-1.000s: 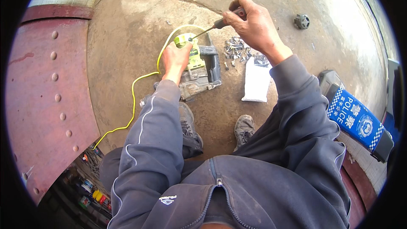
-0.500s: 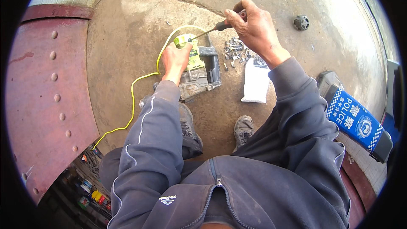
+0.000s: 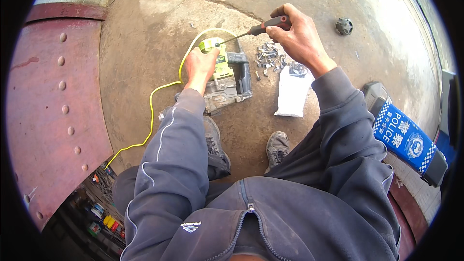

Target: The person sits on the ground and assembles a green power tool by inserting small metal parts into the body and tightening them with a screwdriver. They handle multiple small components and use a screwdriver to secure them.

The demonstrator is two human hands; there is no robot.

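A lime-green and grey power tool (image 3: 224,70) lies on the concrete, its yellow cord (image 3: 151,108) looping around it. My left hand (image 3: 199,65) grips the green end, with the thumb near a small dark spot. In my right hand (image 3: 300,36) is a screwdriver (image 3: 265,26) with a dark red and black handle. Its shaft slants down to the left, the tip at that dark spot beside my left thumb. Whether the tip sits in a screw is too small to tell. My right fingers hold the handle from the side and its rear end.
Small dark parts (image 3: 270,57) are scattered right of the tool, beside a white bag (image 3: 292,92). Farther right are a round dark grey part (image 3: 343,26) and a long blue-and-black case (image 3: 405,135). A riveted red metal panel (image 3: 58,116) stands at left. My shoes (image 3: 278,149) flank the near floor.
My right hand has shifted slightly right and down, its fingers regripping the screwdriver handle, so more of the handle shows. The left hand and the power tool have stayed put.
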